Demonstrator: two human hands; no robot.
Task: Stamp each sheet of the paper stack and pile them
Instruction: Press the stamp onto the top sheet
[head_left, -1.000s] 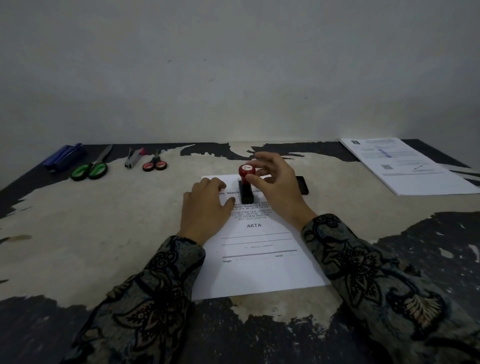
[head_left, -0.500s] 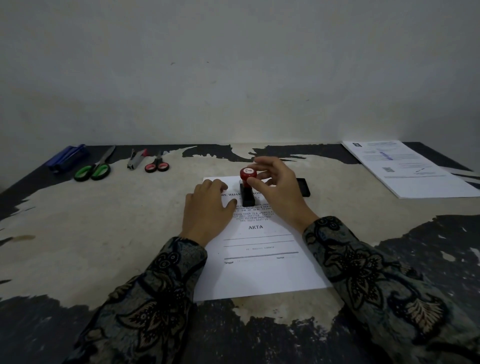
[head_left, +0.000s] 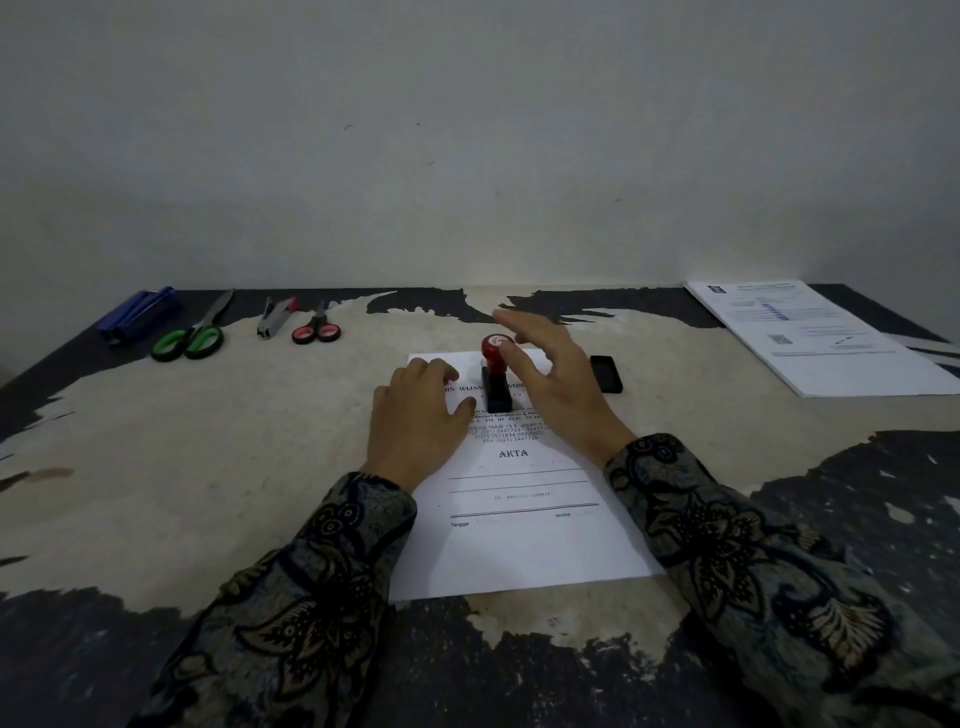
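Red-topped black stamp upright on white printed sheet mid-counter; right hand spread loosely beside it, holding nothing; left hand flat, pinning paper; risk: nudged stamp toppling, smearing ink.

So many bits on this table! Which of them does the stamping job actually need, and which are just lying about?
Needed for the job:
- stamp, standing on the sheet
- sheet headed AKTA
- black ink pad
- paper stack, far right
- left hand resting on the sheet, right hand open beside the stamp

Just lying about:
- green scissors
- red scissors
- stapler
- blue object
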